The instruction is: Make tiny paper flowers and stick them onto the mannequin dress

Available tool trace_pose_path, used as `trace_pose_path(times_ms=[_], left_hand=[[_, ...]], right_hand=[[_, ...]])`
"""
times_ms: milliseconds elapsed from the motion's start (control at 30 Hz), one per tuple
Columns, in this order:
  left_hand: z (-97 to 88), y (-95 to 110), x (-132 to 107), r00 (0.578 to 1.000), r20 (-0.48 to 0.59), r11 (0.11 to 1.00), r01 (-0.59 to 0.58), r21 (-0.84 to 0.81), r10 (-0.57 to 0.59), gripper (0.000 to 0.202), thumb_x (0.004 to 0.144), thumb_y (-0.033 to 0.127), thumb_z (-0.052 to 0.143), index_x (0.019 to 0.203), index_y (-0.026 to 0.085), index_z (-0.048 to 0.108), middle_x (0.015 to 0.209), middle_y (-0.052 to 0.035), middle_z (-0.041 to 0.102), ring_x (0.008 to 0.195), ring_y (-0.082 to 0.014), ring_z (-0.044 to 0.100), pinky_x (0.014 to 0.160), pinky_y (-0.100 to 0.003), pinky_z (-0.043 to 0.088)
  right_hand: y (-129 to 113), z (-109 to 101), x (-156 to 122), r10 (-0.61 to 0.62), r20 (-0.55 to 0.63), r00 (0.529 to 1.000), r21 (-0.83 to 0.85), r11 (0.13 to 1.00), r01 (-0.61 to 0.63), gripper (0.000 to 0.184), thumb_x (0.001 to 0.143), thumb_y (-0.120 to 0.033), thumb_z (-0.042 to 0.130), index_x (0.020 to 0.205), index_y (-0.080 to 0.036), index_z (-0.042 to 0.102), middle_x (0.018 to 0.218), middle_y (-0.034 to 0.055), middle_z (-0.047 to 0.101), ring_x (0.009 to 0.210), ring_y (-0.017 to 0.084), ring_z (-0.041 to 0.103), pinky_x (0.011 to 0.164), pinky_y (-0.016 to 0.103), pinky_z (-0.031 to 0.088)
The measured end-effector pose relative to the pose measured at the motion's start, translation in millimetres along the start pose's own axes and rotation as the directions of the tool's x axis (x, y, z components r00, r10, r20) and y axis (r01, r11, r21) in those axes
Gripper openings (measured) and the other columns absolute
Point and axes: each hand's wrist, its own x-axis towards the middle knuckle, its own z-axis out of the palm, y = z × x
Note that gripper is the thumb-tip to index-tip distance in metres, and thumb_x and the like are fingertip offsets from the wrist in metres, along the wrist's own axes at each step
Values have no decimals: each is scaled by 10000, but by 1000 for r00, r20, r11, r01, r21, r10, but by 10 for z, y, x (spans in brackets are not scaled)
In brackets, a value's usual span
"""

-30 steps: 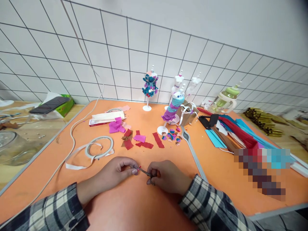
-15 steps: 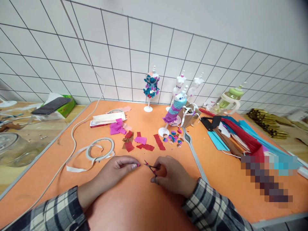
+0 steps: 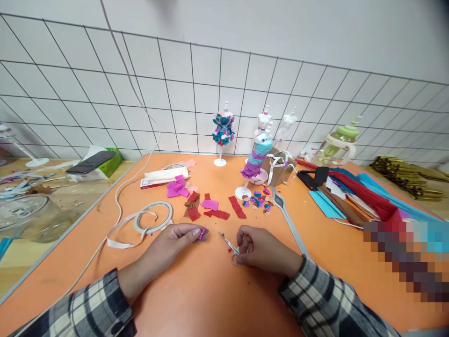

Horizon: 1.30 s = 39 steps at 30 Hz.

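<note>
My left hand (image 3: 180,238) pinches a small, crumpled piece of pink-purple crepe paper (image 3: 201,234) between thumb and fingertips, low over the orange table. Just right of it is a small pair of metal scissors (image 3: 229,245), blades together and tips toward the left hand. Curled round the handle loops is my right hand (image 3: 261,248), its thumb and fingertips touching them. Tiny red scraps (image 3: 229,250) lie by the scissors. Beyond the hands are red crepe paper strips (image 3: 237,207), a pink strip (image 3: 209,204) and a pile of small coloured paper pieces (image 3: 257,200).
White tape (image 3: 153,230) lies left, its loose end trailing near a cable (image 3: 117,206). Behind stand a blue-decorated dress-form figure (image 3: 223,131) and a turquoise-and-purple one (image 3: 257,157). A paper bag (image 3: 280,169), a bottle (image 3: 338,146) and folded crepe paper (image 3: 372,192) occupy the right side.
The scissors have closed and turned flatter near the table, and my right hand has shifted right toward their handle ends. More of the pink-purple piece shows in my left hand.
</note>
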Motion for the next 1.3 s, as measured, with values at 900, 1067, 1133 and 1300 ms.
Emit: trace_pose_path(times_ms=[900,1067,1133,1300], left_hand=[[492,16,131,980,-44,943,-198,-266,193,677,742,590,859,1278,211,692,778,-11,751,852,-216,705,876,-330,535],[423,-68,120,976,-39,953,-216,-211,213,498,838,635,748,1136,236,777,931,-67,797,931,-248,715,885,-353,534],[412,-57,106,977,8,971,-209,-119,212,418,810,610,777,976,228,814,979,-81,808,962,-264,712,892,-354,533],[447,39,47,956,151,968,-250,-32,252,310,795,526,783,762,218,799,804,-54,775,781,-228,687,764,-328,545]], right_hand=[[-149,230,326,-354,-324,878,516,712,477,250,749,-431,783,788,-193,715,767,16,719,725,160,641,714,300,519],[-139,179,315,-339,-346,875,505,718,478,197,779,-382,754,807,-197,692,751,-4,686,702,140,609,717,288,510],[-123,176,302,-345,-325,880,484,739,468,153,805,-343,721,820,-194,693,751,-9,676,698,133,603,713,279,505],[-101,213,251,-389,-268,882,400,787,469,129,860,-306,666,860,-185,709,773,-5,686,707,132,608,695,266,496]])
